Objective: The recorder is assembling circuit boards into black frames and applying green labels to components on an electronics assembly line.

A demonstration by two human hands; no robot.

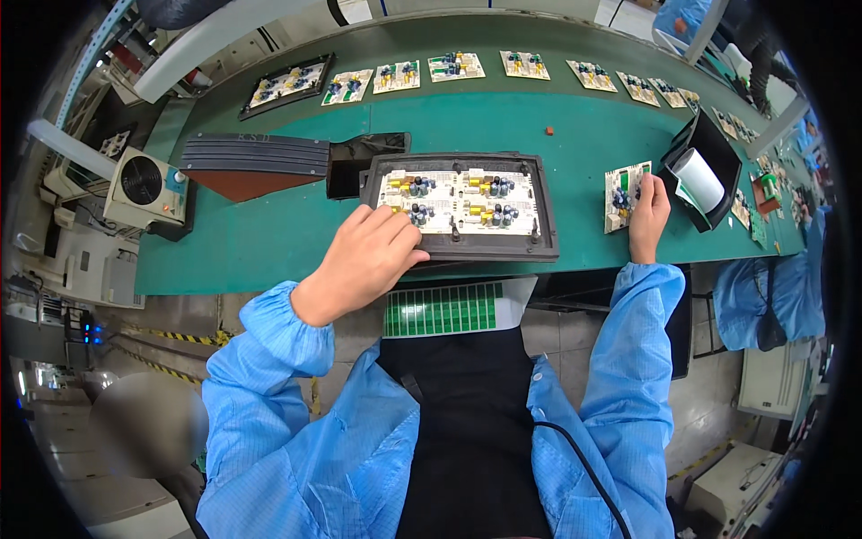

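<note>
My left hand [366, 256] is closed over the near left corner of a black tray [485, 248], its fingertips curled on the rim beside the boards. A panel of white circuit boards [443, 189] lies in the tray, fitted with yellow, blue and black components. At the right, my right hand [650, 220] grips a single white circuit board [621, 193] by its right edge, thumb and fingers pinched on it. This board stands slightly tilted over the green mat and carries dark blue parts and a green strip.
Several loose circuit boards [456, 66] line the back of the green bench mat [296, 251]. Another black tray [287, 85] lies far left. Left stand a dark slatted device [256, 154] and a fan unit [146, 184]. A black bin [723, 171] is right; a green label sheet [440, 310] lies below the bench edge.
</note>
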